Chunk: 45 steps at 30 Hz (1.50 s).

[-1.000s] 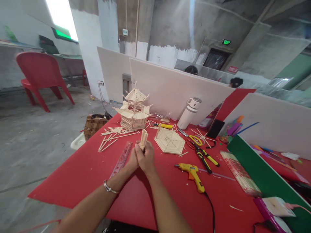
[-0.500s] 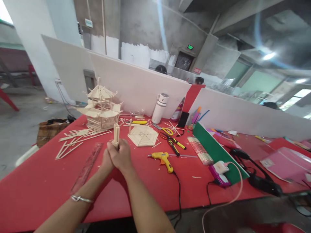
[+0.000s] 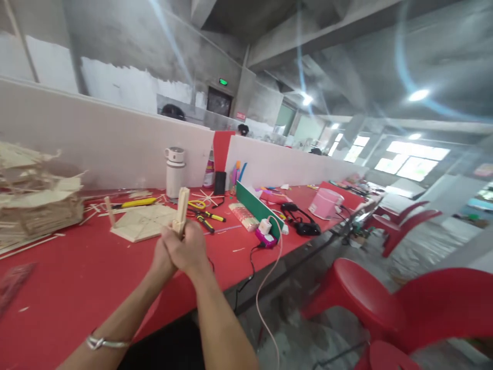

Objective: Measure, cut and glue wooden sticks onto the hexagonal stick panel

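From where I stand, the bundle of sticks (image 3: 182, 206) rises nearly upright by the right edge of the flat panel (image 3: 137, 224), the left hand (image 3: 164, 252) and right hand (image 3: 190, 247) both wrapped around its lower end. I'd keep the pressure even and gentle, so the tips sit level and nothing snaps. Left of the panel stands the stick house (image 3: 50, 210); behind the panel, the yellow cutter (image 3: 140, 202).

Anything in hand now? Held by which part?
Yes: a bundle of thin wooden sticks, clasped at its lower part by the left hand and right hand together. The upper ends stick up free.
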Each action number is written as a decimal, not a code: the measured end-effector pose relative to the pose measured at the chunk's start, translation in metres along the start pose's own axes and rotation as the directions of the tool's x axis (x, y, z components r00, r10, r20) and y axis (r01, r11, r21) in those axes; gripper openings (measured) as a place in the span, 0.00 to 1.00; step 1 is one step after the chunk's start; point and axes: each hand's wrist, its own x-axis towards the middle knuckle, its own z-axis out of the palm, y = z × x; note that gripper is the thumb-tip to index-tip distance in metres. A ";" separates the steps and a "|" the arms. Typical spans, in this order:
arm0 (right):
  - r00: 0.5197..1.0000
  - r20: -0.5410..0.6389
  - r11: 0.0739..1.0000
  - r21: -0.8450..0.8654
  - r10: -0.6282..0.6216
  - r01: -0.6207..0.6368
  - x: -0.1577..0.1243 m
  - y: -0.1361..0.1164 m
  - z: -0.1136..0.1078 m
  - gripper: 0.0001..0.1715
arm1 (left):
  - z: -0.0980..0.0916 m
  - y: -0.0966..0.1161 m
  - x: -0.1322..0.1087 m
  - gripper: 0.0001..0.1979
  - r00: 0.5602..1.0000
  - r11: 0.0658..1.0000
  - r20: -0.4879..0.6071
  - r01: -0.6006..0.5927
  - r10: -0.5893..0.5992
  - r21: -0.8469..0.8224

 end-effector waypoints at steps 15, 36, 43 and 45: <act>0.976 -0.122 0.981 0.092 0.179 -0.168 -0.007 0.024 -0.163 0.20 | 0.134 -0.023 -0.030 0.09 0.722 0.767 0.619 -0.195 -0.310 0.612; 0.988 0.080 0.885 -0.458 0.132 -0.082 0.041 0.076 -0.222 0.37 | 0.197 -0.053 0.082 0.09 0.566 0.655 0.541 -0.002 -0.622 0.755; 0.999 -0.003 0.908 -0.418 0.041 -0.039 0.069 0.083 -0.272 0.18 | 0.219 -0.062 0.105 0.18 0.618 0.705 0.490 0.153 -0.615 0.692; 0.990 -0.130 0.917 -0.384 0.061 -0.107 0.083 0.097 -0.291 0.14 | 0.224 -0.065 0.109 0.22 0.607 0.690 0.484 0.151 -0.630 0.708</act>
